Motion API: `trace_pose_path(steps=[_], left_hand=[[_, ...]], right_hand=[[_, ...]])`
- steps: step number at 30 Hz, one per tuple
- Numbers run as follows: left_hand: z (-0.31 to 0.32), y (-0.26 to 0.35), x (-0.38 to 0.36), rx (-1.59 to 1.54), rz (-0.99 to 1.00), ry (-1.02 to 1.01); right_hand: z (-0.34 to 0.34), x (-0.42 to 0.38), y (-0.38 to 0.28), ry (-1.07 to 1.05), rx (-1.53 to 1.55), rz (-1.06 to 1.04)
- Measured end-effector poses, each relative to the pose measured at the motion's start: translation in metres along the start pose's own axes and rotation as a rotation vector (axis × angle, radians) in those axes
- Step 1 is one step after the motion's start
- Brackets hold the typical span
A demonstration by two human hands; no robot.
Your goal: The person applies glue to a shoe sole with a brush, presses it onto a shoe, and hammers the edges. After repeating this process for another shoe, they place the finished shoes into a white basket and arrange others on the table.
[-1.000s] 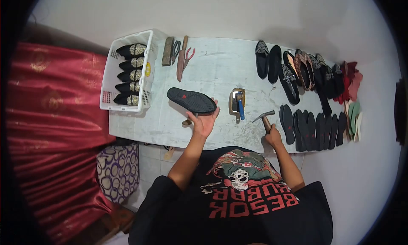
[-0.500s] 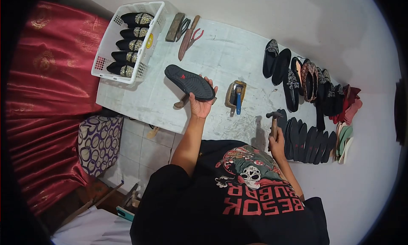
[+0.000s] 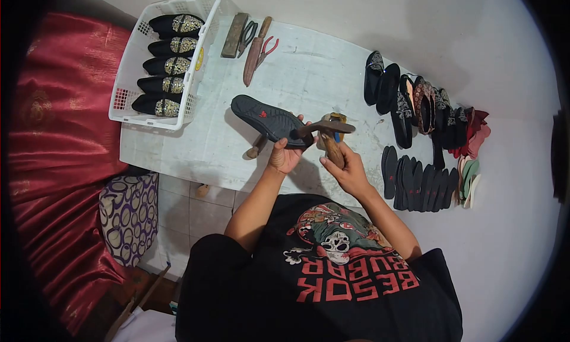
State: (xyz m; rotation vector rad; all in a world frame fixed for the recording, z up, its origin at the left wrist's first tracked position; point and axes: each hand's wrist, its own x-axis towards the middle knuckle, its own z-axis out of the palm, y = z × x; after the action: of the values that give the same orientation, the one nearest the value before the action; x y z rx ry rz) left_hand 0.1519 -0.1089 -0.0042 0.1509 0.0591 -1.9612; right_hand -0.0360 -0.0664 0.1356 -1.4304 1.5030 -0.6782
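My left hand (image 3: 287,158) is closed around the heel end of a black shoe (image 3: 261,115), its dark ridged sole turned up with a small red mark. In my right hand (image 3: 352,174) is a hammer (image 3: 330,127), gripped by its wooden handle. The hammer head overlaps the heel end of the sole; whether it touches cannot be made out. Behind the hammer, a small container (image 3: 325,117) with a blue-handled brush is partly hidden. A tool with a rounded wooden end (image 3: 254,151) lies on the table, partly covered by the shoe.
A white basket (image 3: 189,107) holds several black shoes with gold decoration. Near it lie a block (image 3: 235,35), a sheathed knife (image 3: 254,60) and red-handled pliers (image 3: 270,47). Finished-looking shoes (image 3: 404,113) and black soles (image 3: 415,181) line the table's right side.
My right hand has brought the hammer from the row of soles leftward to the shoe's heel. The shoe remains in my left hand, and the view has shifted slightly.
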Motion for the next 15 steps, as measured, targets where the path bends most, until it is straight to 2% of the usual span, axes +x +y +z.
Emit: trace_pose_path(steps=[3,7,12,15], left_hand=[[0.005,0.003,-0.002,0.003,-0.03,0.033],[0.007,0.005,-0.002,-0.066,-0.106,-0.021],[-0.006,0.007,-0.002,-0.076,-0.167,-0.012],[-0.005,0.006,-0.004,-0.052,-0.156,-0.008]], right_hand=[[-0.006,0.006,-0.017,-0.068,-0.125,0.117],[-0.012,-0.005,-0.037,0.017,-0.224,-0.13],[-0.013,0.003,-0.04,-0.252,-0.48,0.078],[-0.016,0.01,-0.046,-0.268,-0.454,0.079]])
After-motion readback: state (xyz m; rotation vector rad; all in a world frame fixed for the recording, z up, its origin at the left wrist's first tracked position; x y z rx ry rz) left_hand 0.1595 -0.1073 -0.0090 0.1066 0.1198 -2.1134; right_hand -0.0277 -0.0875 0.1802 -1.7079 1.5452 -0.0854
